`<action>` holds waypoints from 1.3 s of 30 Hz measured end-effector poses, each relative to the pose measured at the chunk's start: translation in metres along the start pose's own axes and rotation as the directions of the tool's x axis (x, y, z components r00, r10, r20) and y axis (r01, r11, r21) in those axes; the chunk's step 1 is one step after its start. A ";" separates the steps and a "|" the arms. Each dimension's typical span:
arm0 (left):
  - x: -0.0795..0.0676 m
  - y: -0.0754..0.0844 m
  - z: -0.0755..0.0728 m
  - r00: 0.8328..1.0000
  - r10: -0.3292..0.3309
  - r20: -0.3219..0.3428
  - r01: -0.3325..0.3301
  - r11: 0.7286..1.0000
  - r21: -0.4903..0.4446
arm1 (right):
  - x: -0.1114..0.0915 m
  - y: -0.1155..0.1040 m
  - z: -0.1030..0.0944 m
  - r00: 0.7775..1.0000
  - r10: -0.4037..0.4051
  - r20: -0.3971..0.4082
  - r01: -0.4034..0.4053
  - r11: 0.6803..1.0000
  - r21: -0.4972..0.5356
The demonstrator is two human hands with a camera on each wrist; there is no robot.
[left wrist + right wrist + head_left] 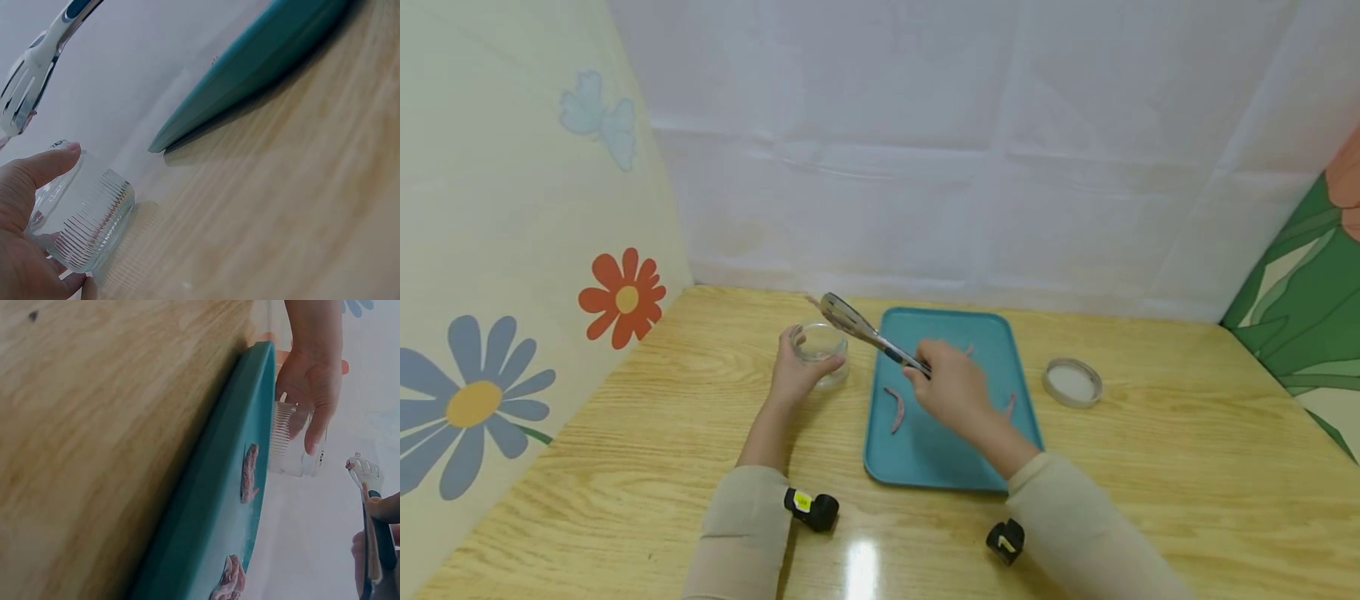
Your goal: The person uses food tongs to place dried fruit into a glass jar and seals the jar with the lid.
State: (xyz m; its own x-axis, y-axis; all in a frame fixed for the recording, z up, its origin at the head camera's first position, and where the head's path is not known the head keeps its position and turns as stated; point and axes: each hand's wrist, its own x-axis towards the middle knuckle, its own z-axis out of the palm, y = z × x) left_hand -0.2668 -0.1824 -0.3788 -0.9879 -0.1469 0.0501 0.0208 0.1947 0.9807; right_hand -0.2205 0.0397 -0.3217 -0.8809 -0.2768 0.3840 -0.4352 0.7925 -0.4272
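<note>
My left hand (795, 368) grips a clear ribbed glass jar (94, 228) standing on the table left of the tray, thumb on the near side of its rim. Metal tongs (859, 325) with slotted ends are held in my right hand (955, 385), reaching over the tray toward the jar. A thin pinkish strip of meat (812, 301) sticks out from the tongs' tips, above and beyond the jar's mouth. On the blue tray (932, 462) lie several similar strips, one curved strip (896, 410) near the left side and another (1010, 406) partly behind my right wrist.
A round lid-like dish (1072, 382) with a clear rim sits on the wooden table (1157, 467) right of the tray. A white cloth (880, 183) hangs behind the table, and a flower-printed panel (550, 275) stands at the left.
</note>
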 end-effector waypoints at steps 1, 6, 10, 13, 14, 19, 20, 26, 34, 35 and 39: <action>0.000 0.000 0.000 1.000 0.000 0.000 0.000 1.000 -0.006 | 0.000 -0.001 0.001 1.000 -0.002 0.004 0.002 1.000 0.000; -0.001 0.000 0.000 1.000 0.001 0.006 -0.001 1.000 -0.011 | -0.001 -0.002 0.007 1.000 -0.007 0.012 0.007 1.000 -0.013; -0.001 0.000 0.000 1.000 0.004 0.010 -0.004 1.000 0.006 | -0.002 -0.003 0.011 1.000 -0.008 0.014 0.009 1.000 -0.025; -0.001 0.000 0.000 1.000 0.005 0.010 -0.005 1.000 0.011 | -0.002 -0.005 0.012 1.000 -0.002 0.015 0.002 1.000 -0.026; -0.001 0.000 0.000 1.000 0.005 0.011 -0.006 1.000 0.011 | -0.002 -0.005 0.013 1.000 0.002 0.016 -0.001 1.000 -0.027; 0.000 -0.001 0.000 1.000 0.005 0.013 -0.005 1.000 0.009 | -0.003 -0.004 0.015 1.000 -0.006 0.019 0.007 1.000 -0.027; -0.001 -0.001 0.000 1.000 0.005 0.012 -0.005 1.000 0.008 | -0.003 -0.004 0.015 1.000 -0.008 0.019 0.009 1.000 -0.025; -0.001 0.000 0.001 1.000 0.009 0.006 -0.009 1.000 -0.011 | -0.004 -0.003 0.015 1.000 -0.010 -0.001 0.010 1.000 -0.028; 0.000 -0.002 0.000 1.000 0.022 0.008 -0.022 1.000 0.014 | -0.003 -0.001 0.013 1.000 -0.006 0.005 0.006 1.000 -0.016; 0.001 -0.002 0.000 1.000 0.021 0.006 -0.021 1.000 0.007 | -0.003 -0.001 0.013 1.000 -0.005 0.007 0.005 1.000 -0.013; 0.001 -0.002 -0.001 1.000 0.020 0.014 -0.020 1.000 -0.018 | -0.002 0.000 0.011 1.000 -0.002 0.004 0.002 1.000 -0.024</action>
State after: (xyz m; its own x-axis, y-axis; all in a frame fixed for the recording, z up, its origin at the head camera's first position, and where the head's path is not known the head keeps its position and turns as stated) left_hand -0.2679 -0.1836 -0.3809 -0.9893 -0.1298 0.0669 0.0428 0.1800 0.9827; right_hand -0.2213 0.0345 -0.3313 -0.8808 -0.2807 0.3812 -0.4325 0.8045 -0.4070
